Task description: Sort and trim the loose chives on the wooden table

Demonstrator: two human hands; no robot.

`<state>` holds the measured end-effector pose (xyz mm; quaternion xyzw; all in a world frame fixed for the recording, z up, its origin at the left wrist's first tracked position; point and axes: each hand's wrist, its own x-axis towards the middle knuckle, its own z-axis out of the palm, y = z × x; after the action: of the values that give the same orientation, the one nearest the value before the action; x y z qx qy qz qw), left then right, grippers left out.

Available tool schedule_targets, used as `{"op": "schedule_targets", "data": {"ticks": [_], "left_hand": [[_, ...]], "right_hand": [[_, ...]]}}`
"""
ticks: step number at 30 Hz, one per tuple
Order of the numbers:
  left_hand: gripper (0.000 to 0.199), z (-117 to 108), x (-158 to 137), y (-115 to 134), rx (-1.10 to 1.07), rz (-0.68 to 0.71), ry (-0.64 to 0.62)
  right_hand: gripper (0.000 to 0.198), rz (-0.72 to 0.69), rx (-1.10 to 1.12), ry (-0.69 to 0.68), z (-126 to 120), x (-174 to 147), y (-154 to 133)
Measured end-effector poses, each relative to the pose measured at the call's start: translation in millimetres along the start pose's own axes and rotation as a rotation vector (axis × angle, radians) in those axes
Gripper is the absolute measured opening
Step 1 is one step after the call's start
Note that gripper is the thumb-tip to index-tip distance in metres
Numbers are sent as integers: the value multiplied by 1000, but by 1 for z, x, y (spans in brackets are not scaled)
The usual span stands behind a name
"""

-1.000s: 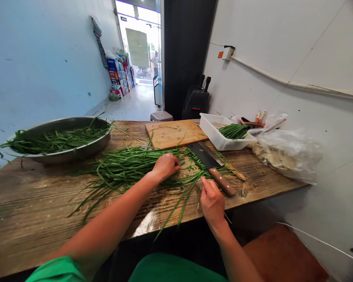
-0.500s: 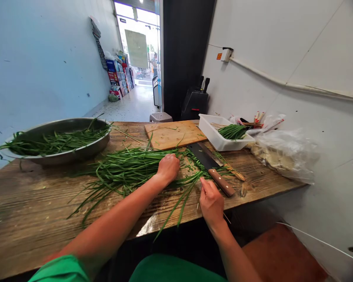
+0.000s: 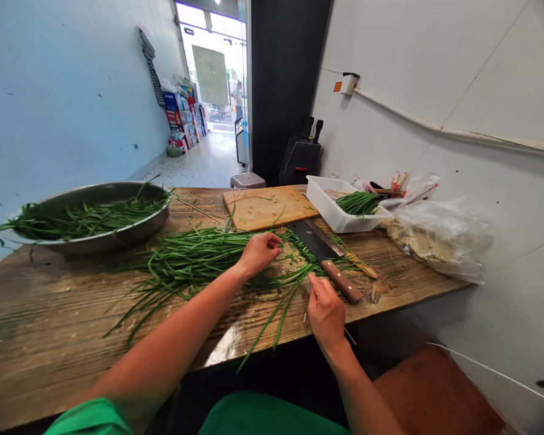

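Note:
My left hand (image 3: 259,252) is over the right end of a pile of long green chives (image 3: 194,257), fingers curled in towards the thumb; anything held between the fingertips is too small to make out. My right hand (image 3: 326,309) is closed near the table's front edge. A thin bamboo skewer (image 3: 350,336) sticks out below its palm, and several loose chive blades (image 3: 284,309) fan out beside its fingertips. Just right of that hand lies a cleaver (image 3: 329,260) with a brown wooden handle, over cut chive bits.
A metal basin (image 3: 149,222) of chives stands at the left. Behind the pile lies a cutting board (image 3: 267,205). A white plastic tub (image 3: 324,208) holds a chive bundle; skewers (image 3: 365,266) lie in front of it. A clear plastic bag (image 3: 444,235) sits by the wall.
My left hand has lifted slightly off the chives and shifted a little to the right, its fist loosening into curled fingers. The right hand has stayed in place.

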<state>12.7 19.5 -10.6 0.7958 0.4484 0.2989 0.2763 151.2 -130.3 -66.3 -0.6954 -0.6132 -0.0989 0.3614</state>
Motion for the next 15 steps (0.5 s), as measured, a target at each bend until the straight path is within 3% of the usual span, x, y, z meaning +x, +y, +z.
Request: {"op": "schedule_targets", "data": {"ticks": [8, 15], "left_hand": [[35, 5, 0, -7, -254, -102, -11], [32, 5, -1, -6, -162, -29, 21]], "right_hand": [[33, -6, -11, -9, -2, 1, -1], [33, -14, -7, -7, -1, 1, -1]]}}
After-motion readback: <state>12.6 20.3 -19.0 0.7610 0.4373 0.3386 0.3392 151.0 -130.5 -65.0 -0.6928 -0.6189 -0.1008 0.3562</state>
